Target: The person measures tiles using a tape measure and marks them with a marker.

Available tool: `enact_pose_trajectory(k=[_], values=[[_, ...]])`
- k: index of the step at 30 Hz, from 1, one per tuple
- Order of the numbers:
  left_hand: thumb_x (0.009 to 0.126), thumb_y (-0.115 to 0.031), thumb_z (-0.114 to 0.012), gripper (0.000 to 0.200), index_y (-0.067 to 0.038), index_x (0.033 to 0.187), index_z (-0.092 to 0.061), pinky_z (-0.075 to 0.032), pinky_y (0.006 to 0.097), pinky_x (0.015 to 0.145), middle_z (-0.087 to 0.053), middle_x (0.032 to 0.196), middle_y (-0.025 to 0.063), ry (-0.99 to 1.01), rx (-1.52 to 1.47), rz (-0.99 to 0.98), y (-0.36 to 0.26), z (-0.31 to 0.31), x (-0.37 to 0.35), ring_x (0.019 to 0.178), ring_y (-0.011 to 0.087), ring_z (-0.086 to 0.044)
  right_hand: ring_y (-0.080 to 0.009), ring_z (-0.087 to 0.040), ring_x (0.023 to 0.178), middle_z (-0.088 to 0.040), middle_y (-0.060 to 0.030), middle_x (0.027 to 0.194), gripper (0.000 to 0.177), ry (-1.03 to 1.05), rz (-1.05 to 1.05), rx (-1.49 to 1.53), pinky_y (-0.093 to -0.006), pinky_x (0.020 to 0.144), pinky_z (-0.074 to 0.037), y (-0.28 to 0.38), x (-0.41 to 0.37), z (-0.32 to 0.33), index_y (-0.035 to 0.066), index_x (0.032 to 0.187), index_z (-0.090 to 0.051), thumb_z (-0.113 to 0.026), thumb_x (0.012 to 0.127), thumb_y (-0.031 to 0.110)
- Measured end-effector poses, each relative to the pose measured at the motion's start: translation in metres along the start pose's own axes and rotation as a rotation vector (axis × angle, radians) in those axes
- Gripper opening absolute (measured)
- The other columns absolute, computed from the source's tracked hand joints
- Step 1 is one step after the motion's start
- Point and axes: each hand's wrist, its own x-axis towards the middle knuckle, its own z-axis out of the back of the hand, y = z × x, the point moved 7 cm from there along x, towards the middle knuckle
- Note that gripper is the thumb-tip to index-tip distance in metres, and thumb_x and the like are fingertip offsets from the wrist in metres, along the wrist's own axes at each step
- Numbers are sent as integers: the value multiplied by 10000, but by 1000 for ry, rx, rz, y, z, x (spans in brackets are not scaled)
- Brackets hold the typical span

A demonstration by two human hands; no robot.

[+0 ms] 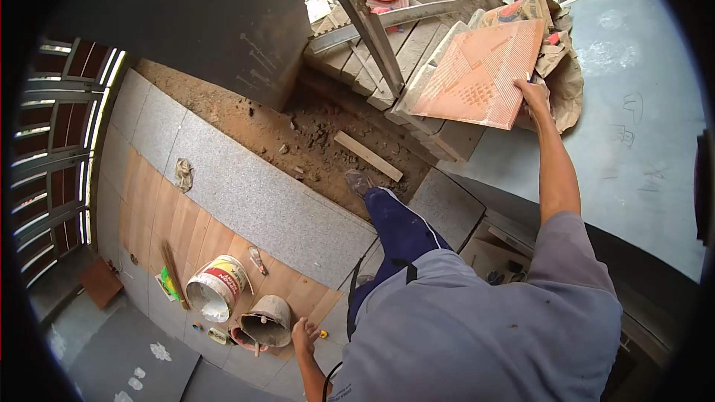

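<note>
My right hand [532, 97] grips the lower right edge of an orange tile [477, 74] whose ridged, patterned face is turned up. Beneath and beside that tile lie a pale slab edge and crumpled brown paper packaging [567, 89]. My left hand [304, 336] hangs low near a dirty grey bucket [269, 321], its fingers loosely bent and apart, holding nothing visible. A white paint bucket [220, 283] with a red and yellow label stands beside the grey one. Below them is a floor of wood-look tiles [190, 219].
Grey speckled tiles [246, 186] border a dirt trench [223, 115] with rubble and a wooden strip [368, 156]. A metal post [369, 30] rises beside stacked blocks. At right is a large pale blue panel [633, 89]. A broom [173, 272] lies by the paint bucket.
</note>
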Motion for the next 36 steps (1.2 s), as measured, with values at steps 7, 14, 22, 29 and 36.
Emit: enact_pose_trajectory(k=[7, 14, 22, 29, 36], values=[[958, -320, -632, 345, -66, 1185, -572, -546, 362, 638, -624, 911, 76, 2, 15, -52, -81, -39, -14, 796, 224, -644, -412, -724, 834, -737, -273, 943, 561, -189, 145, -804, -477, 686, -565, 78, -39, 9, -82, 975, -731, -684, 892, 471], [982, -277, -581, 229, -81, 1098, -569, -540, 342, 614, -587, 828, 47, 8, 160, -90, -121, -93, -11, 708, 169, -614, -401, -667, 777, -667, -241, 807, 440, 290, 930, -182, -447, 665, -502, 270, -106, -173, -6, 923, -724, -718, 920, 433], [983, -334, -619, 360, -41, 1193, -603, -592, 380, 689, -650, 945, 92, -39, 128, -272, -149, -92, -23, 841, 215, -670, -374, -654, 1114, -684, -241, 1148, 891, 353, 1123, -216, -417, 968, -501, 448, -105, -334, -28, 1235, -596, -879, 670, 601], [957, -339, -644, 399, -30, 1205, -600, -586, 383, 697, -641, 975, 121, -51, -2, -150, -80, -97, -37, 868, 237, -660, -284, -652, 1005, -674, -166, 1079, 647, 447, 974, -188, -384, 906, -510, 442, -100, -327, 21, 1151, -621, -886, 703, 405], [975, -372, -653, 441, -6, 1219, -616, -580, 365, 766, -640, 1022, 124, 76, -81, -285, -103, -131, -66, 949, 240, -658, -243, -677, 894, -686, -117, 975, 496, 464, 1121, -12, -364, 807, -532, 420, -191, -260, 43, 1081, -662, -882, 722, 305]])
